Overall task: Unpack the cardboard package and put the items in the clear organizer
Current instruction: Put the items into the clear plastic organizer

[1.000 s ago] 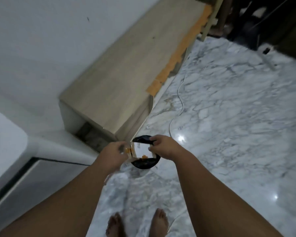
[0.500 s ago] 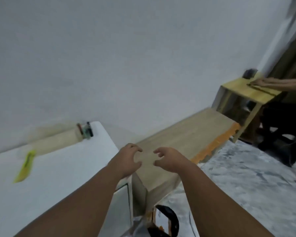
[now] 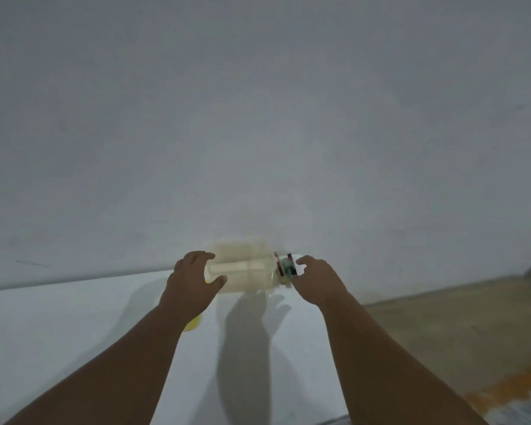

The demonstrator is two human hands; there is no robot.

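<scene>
A clear, pale organizer stands at the back of a white table, against the wall. Small red, green and black items sit at its right end. My left hand is spread open at the organizer's left side, the thumb close to its front. To the right, my right hand has its fingers apart and curled beside the small items. Neither hand holds anything. The cardboard package is not in view.
A yellow object lies on the table, mostly hidden under my left forearm. A low wooden cabinet top with an orange-taped edge lies to the right of the table. A plain grey wall fills the background.
One second ago both hands held a torn package over a black bin on the floor. They let it go, my view swung up, and both hands now reach to the organizer.
</scene>
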